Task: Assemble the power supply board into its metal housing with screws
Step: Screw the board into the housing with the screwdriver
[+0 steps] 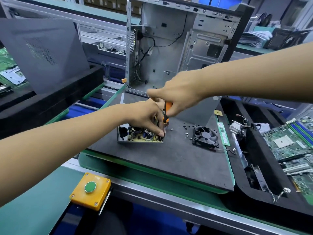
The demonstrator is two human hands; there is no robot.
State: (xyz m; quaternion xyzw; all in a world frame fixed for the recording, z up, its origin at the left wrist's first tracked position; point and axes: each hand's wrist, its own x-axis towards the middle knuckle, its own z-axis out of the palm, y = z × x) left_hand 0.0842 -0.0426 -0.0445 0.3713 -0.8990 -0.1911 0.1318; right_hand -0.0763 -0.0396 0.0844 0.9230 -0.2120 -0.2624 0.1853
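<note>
The power supply board [138,135] lies inside its open metal housing [120,139] on the dark mat [169,158]. My left hand [145,116] reaches over the board, its fingertips pressed down at the housing's right corner beside the screwdriver tip. My right hand [177,95] grips an orange-and-black screwdriver [166,112], held nearly upright with its tip at that same corner. Several loose screws [186,131] lie scattered on the mat to the right of the housing. The screw under the tip is hidden.
A black fan [205,136] sits right of the screws, a memory stick [223,134] beyond it. An open computer case [177,48] stands behind. A motherboard [291,145] lies far right. A yellow box with a green button [90,189] sits at the bench's front edge.
</note>
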